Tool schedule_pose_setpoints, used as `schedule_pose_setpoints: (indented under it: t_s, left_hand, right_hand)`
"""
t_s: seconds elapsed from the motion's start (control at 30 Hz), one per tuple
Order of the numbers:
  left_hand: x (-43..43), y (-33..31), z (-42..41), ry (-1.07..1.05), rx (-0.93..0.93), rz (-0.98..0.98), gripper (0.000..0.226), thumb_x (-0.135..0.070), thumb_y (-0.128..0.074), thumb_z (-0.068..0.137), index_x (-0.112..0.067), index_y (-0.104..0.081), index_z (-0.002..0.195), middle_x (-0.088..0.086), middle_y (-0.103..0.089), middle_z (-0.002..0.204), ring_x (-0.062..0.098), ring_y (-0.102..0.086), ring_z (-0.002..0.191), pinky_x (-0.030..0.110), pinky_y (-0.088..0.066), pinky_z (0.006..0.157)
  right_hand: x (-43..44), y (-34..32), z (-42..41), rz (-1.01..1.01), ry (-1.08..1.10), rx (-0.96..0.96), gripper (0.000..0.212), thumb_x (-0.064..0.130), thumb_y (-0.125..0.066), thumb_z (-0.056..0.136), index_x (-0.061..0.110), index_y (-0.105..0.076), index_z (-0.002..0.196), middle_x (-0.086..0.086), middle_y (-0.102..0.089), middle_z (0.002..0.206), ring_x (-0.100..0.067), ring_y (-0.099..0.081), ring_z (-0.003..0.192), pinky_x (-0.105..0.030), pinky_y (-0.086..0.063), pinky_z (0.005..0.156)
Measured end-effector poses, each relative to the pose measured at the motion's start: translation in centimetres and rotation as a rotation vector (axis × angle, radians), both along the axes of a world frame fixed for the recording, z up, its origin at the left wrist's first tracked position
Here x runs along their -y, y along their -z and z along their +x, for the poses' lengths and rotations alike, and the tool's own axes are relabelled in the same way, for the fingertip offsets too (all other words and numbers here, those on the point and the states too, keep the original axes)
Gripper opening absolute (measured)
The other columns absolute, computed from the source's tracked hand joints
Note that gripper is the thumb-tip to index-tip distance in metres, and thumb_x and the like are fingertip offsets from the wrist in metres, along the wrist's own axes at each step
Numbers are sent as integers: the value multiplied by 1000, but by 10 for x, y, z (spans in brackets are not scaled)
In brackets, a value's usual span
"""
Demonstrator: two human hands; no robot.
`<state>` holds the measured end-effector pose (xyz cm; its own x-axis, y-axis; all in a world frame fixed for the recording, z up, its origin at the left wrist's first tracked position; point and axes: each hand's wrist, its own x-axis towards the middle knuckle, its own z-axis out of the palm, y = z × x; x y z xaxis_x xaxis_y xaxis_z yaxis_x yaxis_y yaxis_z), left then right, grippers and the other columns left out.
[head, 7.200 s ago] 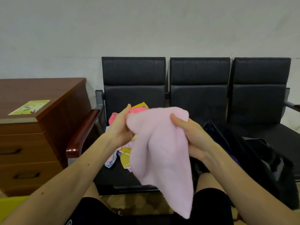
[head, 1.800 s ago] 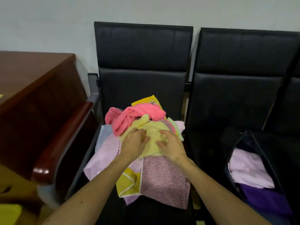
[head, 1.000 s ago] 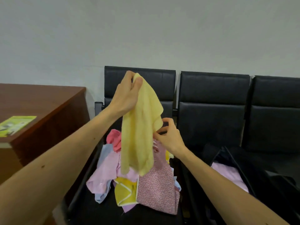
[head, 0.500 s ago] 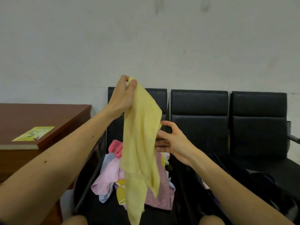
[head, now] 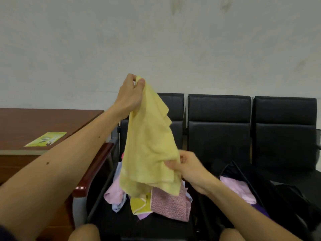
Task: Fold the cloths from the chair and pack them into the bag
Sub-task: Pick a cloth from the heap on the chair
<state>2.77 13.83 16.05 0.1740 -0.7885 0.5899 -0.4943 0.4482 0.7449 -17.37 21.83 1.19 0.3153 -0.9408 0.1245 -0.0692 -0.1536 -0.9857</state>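
Background: plain pale wall (head: 173,40), with three black chairs in a row against it.
Desk: brown wooden desk (head: 34,122) at far left; a green leaflet (head: 46,139) lies flat on its top near the front edge.
Armrest: dark red wooden armrest (head: 93,171) on the desk side of the left chair (head: 173,105), just beside the desk.
Left hand: left hand (head: 129,96) is raised high in front of the left chair's back, with thumb and fingertips pinching the top corner of the yellow cloth (head: 149,150).
Yellow cloth: in the air, hanging from that pinch above the chair seat; lower part bunched toward the right; not folded.
Pile: pile (head: 156,202) of loose cloths on the left chair's seat: pale pink, light blue, yellow with white trim, pink speckled at front right. The hanging cloth hides its top.
Right hand: right hand (head: 189,169) is lower, at the cloth's right side, fingers curled and gripping its lower edge; slightly blurred.
Bag: black bag (head: 286,197) stands open on the seat of the middle chair (head: 218,122); a pink cloth (head: 238,188) lies inside, with a purple cloth (head: 260,211) showing under its near end.
Right chair: right chair (head: 284,127) at the frame edge, behind the bag.
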Motion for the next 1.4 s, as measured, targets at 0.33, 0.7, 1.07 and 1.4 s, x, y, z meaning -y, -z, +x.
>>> schedule_pose_setpoints:
  t_s: [0.33,0.7,1.07,1.4]
  left_hand:
    - [-76,5,-14,315,217,54,49,-53,-50,97,-10,-61,74,1,-62,58,18,-60,49,26,-48,47]
    - [-115,39,-28,359,292,-9,41,-26,-78,82,-39,-50,108,-10,-67,74,7,-64,61,28,-51,60]
    - [-90,2,-33,258,42,-12,28,-12,-50,96,-30,-69,88,-17,-70,88,5,-63,93,32,-50,86]
    - [-86,-11,-32,294,256,12,8,-21,-65,89,-25,-61,83,-11,-55,51,6,-51,56,29,-41,61]
  right_hand:
    - [-22,-150,-1,-1,-19,246,9,12,-65,93,4,-70,96,-6,-72,79,-14,-68,66,-24,-54,56]
    - [-26,-153,-8,111,116,328,24,13,-71,88,-2,-70,108,-12,-75,92,-18,-73,73,-29,-60,61]
    - [-21,-114,-33,5,171,-114,30,35,-68,91,6,-67,102,-8,-71,77,-15,-65,63,-28,-56,61]
    - [-20,-98,-5,-646,302,-188,19,29,-71,89,26,-62,105,5,-70,89,-11,-68,80,-32,-59,70]
